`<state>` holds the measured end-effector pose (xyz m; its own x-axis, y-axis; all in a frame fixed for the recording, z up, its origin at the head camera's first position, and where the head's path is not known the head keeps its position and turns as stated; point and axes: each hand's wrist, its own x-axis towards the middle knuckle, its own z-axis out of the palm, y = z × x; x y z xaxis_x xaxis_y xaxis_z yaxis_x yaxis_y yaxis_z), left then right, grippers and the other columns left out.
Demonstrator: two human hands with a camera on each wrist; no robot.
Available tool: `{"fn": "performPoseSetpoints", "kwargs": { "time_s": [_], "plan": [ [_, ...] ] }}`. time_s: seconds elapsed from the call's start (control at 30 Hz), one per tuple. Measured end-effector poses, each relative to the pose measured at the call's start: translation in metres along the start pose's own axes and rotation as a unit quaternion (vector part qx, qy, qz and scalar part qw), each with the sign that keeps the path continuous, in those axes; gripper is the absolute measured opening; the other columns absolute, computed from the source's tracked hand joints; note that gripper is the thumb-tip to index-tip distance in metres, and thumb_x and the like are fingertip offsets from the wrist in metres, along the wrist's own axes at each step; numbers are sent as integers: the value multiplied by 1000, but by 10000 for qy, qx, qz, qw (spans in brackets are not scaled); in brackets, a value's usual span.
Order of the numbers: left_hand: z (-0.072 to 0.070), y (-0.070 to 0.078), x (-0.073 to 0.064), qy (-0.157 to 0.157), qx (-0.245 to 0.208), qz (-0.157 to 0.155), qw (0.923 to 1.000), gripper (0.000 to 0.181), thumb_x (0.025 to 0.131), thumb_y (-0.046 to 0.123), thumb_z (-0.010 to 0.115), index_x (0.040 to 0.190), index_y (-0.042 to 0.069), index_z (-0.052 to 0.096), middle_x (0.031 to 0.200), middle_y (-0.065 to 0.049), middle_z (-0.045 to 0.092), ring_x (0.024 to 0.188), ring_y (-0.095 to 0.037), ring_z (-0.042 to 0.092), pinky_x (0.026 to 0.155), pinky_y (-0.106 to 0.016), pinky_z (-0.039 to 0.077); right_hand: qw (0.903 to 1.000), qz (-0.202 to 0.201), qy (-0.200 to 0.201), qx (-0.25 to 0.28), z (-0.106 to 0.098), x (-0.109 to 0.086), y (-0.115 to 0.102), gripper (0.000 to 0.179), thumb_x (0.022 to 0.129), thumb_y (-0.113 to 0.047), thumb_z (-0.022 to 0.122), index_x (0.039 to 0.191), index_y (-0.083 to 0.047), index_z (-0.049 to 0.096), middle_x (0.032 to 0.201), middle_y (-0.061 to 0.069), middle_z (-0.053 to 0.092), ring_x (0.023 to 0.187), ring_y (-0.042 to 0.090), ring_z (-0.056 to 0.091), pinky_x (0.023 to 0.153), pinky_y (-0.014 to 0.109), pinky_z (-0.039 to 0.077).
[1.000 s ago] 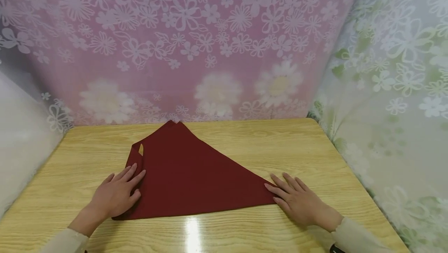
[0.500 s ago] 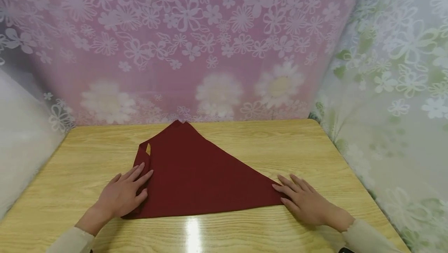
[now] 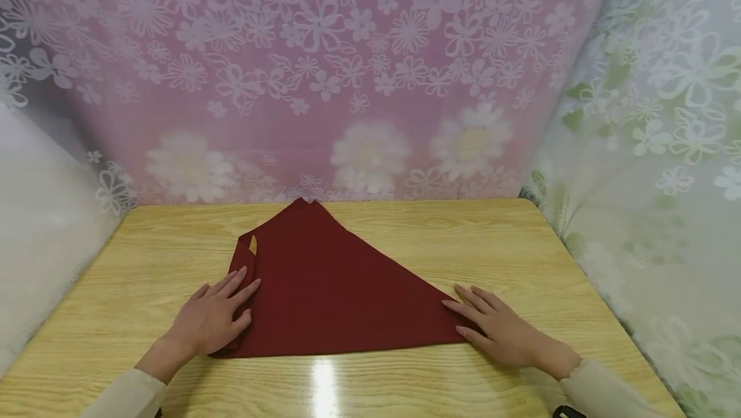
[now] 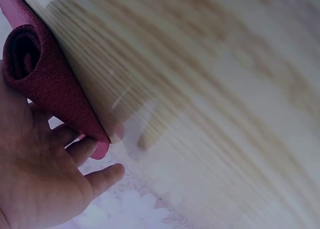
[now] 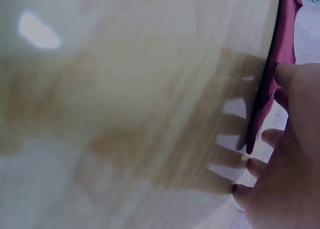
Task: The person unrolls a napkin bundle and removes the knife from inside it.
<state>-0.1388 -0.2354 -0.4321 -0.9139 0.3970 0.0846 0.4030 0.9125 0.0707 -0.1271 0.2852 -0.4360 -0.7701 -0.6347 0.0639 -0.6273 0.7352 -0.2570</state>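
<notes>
A dark red cloth (image 3: pixel 336 296) lies on the table, its far side rising to a blunt peak and its right side narrowing to a corner. Its left edge is rolled over, and the left wrist view looks into the coiled end of the roll (image 4: pixel 50 69). My left hand (image 3: pixel 211 318) rests on this roll with fingers spread, hiding part of it. On the right corner of the cloth my right hand (image 3: pixel 506 331) lies with fingers extended, thumb and index fingertips over the fabric. The right wrist view shows the cloth's thin edge (image 5: pixel 270 89) beside that thumb.
The wood-grain table (image 3: pixel 434 231) reaches back to a pink floral curtain (image 3: pixel 278 116). A pale floral sheet (image 3: pixel 654 212) hangs along the right side, and a whitish one (image 3: pixel 46 212) on the left. A small wood-coloured gap (image 3: pixel 253 245) shows beside the roll.
The cloth has shifted slightly right under my hands, then stayed put. My right hand has slid a little left over its corner. The head view has also turned slightly.
</notes>
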Motion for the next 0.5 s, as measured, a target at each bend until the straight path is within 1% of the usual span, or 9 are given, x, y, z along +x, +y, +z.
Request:
{"fn": "performPoseSetpoints", "kwargs": {
  "time_s": [0.17, 0.37, 0.5],
  "plan": [
    [3, -1, 1, 20, -17, 29, 10000, 50, 94, 33, 56, 140, 12, 52, 147, -19, 38, 133, -35, 36, 96, -61, 35, 9999, 56, 120, -96, 4, -3, 0, 47, 101, -29, 48, 146, -17, 43, 151, 17, 31, 134, 48, 27, 102, 62, 26],
    [5, -2, -1, 5, -32, -15, 10000, 51, 95, 34, 55, 141, 12, 51, 148, -18, 36, 134, -35, 35, 97, -61, 35, 9997, -37, 227, -23, 9, -3, 1, 46, 101, -26, 49, 146, -16, 43, 151, 19, 30, 133, 50, 26, 101, 63, 23],
    [5, -1, -1, 6, -19, -19, 10000, 51, 95, 34, 54, 141, 13, 51, 148, -18, 36, 134, -35, 35, 97, -62, 34, 9997, -34, 226, -1, 8, -4, 0, 46, 101, -26, 49, 145, -15, 44, 150, 19, 31, 133, 50, 26, 101, 63, 24]
  ]
}}
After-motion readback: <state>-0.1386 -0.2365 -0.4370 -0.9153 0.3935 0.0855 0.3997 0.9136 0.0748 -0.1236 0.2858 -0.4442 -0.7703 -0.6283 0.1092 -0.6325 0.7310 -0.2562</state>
